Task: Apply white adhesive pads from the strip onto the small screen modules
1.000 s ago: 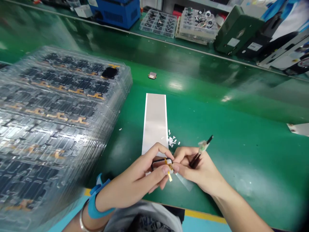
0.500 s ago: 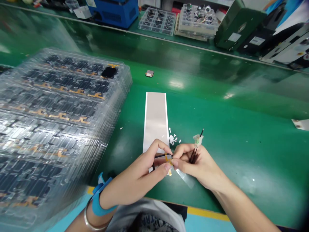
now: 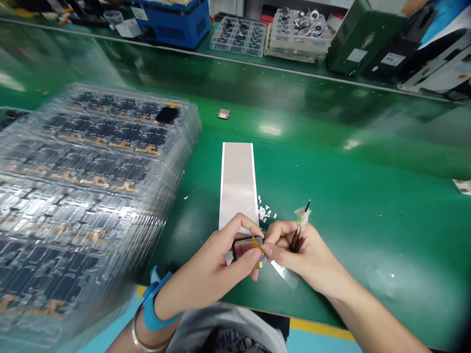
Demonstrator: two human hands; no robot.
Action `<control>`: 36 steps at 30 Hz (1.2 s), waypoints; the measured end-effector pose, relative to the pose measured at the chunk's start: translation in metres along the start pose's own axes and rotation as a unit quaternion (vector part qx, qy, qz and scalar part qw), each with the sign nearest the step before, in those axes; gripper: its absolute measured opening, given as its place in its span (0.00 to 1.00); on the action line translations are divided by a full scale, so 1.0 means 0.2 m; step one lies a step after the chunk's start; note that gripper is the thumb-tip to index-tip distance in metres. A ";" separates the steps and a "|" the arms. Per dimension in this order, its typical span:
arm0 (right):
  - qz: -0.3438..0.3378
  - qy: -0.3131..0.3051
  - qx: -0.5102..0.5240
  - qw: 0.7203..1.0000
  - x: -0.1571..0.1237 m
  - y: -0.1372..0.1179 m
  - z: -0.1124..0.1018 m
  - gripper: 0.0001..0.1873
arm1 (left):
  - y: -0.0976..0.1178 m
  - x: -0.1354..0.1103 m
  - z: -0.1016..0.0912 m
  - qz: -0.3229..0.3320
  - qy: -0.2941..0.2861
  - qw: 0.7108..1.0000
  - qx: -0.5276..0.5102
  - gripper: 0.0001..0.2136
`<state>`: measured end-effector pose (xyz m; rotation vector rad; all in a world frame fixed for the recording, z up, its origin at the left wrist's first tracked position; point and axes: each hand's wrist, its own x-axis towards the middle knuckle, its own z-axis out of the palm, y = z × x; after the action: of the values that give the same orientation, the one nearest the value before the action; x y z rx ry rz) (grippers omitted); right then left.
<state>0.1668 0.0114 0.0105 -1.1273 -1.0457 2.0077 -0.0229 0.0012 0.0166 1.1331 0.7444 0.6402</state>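
My left hand [image 3: 221,267] is closed round the edges of a small display panel [image 3: 243,246] with a black frame and a pale back. An orange flex cable [image 3: 256,241] runs over the panel's right end. At that end, the thumb and forefinger of my right hand [image 3: 294,250] pinch at the cable; the fingertips hide the exact spot. Dark tweezers [image 3: 296,239], wrapped in tape near the top, are tucked in the same hand and point upward. Below the hands lies a clear strip [image 3: 285,273]. A long grey-beige sheet with white edges [image 3: 238,181] reaches under my left hand.
Stacked clear trays [image 3: 147,162] of display parts fill the left, with a black screen [image 3: 167,115] on top. Small white bits [image 3: 263,213] lie beside the sheet. Another small panel [image 3: 223,113] lies farther back. A shelf holds a blue machine [image 3: 172,24] and part trays [image 3: 238,35].
The display panel has tilted, so more of its pale back and frame shows. Both hands keep their grip and have barely moved. The view has shifted slightly.
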 end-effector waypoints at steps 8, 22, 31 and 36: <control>0.027 0.013 -0.047 0.998 0.00 0.01 -0.01 0.15 | 0.02 0.01 0.00 -0.031 -0.030 0.999 0.005 0.04; -0.275 0.077 -0.337 0.897 -0.07 -0.03 -0.01 0.08 | -0.01 0.00 -0.01 -0.034 0.040 0.997 -0.050 0.04; -0.447 0.054 -0.620 0.642 -0.09 0.04 -0.03 0.10 | -0.01 -0.01 -0.01 -0.043 0.050 0.996 -0.067 0.08; -0.477 0.032 -0.636 0.605 -0.07 0.05 -0.02 0.13 | -0.02 -0.01 -0.01 0.001 0.067 0.998 -0.021 0.08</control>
<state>0.1756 -0.0035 0.0064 -0.7625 -2.4425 0.1341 -0.0246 -0.0007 0.0120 1.0600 0.8398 0.7356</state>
